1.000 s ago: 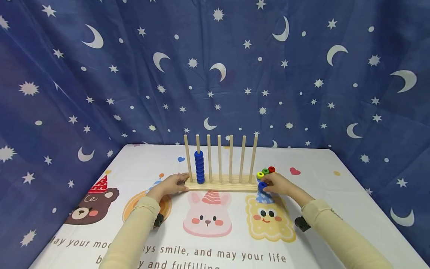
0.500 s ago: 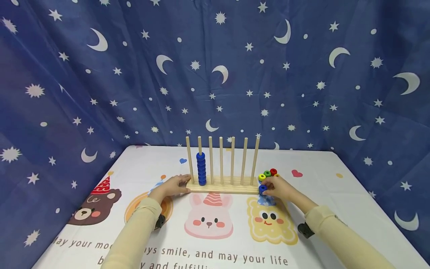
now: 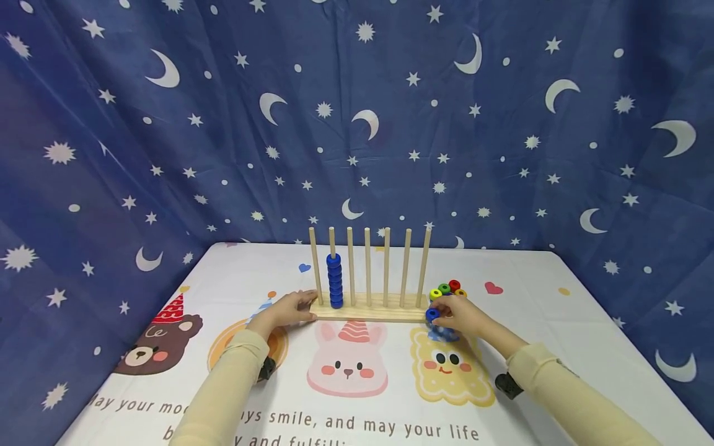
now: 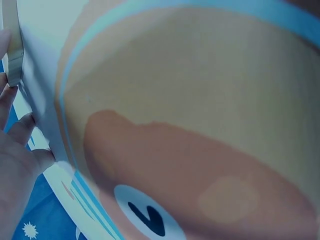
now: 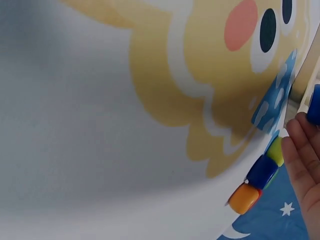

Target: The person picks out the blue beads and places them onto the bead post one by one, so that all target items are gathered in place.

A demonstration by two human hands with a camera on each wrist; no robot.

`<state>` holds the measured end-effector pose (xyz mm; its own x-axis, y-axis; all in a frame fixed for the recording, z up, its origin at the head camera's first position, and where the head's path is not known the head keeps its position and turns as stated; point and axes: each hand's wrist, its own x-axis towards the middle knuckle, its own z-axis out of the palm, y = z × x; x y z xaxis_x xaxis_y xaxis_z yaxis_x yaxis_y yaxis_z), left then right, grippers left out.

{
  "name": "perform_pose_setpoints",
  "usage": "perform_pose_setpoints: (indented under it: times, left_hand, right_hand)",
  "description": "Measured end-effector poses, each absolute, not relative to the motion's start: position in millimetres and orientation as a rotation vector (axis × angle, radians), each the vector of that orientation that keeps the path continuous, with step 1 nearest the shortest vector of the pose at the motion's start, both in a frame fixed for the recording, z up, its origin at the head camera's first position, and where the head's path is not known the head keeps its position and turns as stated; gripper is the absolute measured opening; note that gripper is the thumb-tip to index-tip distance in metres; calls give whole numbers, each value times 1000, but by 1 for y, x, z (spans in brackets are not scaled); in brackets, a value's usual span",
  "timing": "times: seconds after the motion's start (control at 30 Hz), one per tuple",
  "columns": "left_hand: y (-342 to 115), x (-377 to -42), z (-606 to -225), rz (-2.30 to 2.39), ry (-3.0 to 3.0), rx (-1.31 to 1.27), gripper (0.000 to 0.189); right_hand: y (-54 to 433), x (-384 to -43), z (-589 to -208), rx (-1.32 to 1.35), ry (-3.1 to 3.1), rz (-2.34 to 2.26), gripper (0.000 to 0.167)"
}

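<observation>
A wooden abacus with upright pegs (image 3: pixel 368 266) on a flat base (image 3: pixel 368 315) stands on the table. Several blue beads (image 3: pixel 334 282) are stacked on its second peg from the left. My left hand (image 3: pixel 286 311) holds the base's left end, thumb at the front and fingers toward the back; the left wrist view catches its fingertips at the base's end (image 4: pixel 15 60). At the base's right end, my right hand (image 3: pixel 460 314) pinches a blue bead (image 3: pixel 432 315) between thumb and fingers. In the right wrist view that bead (image 5: pixel 314 107) is partly cut off.
Behind the right hand sit loose beads: yellow (image 3: pixel 436 294), green (image 3: pixel 444 288), red (image 3: pixel 454 285), orange (image 3: pixel 460 293) and a blue one (image 5: pixel 262 171) mostly hidden in the head view. A printed cloth (image 3: pixel 346 365) covers the table; a starry curtain (image 3: pixel 312 155) hangs behind.
The right hand has shifted the blue bead slightly left, to the base's right end. The left hand keeps its place on the base. The head view has tilted slightly.
</observation>
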<state>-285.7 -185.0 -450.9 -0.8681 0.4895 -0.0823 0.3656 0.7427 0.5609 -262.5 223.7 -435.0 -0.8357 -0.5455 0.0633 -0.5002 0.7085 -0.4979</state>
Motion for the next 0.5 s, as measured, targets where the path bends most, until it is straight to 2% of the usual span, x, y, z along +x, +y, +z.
perform_pose_setpoints:
  times: [0.5]
  left_hand:
    - [-187,-288,-455,826,2724,698,61]
  right_hand:
    - [212,-256,-428,-981,2850,-796,29]
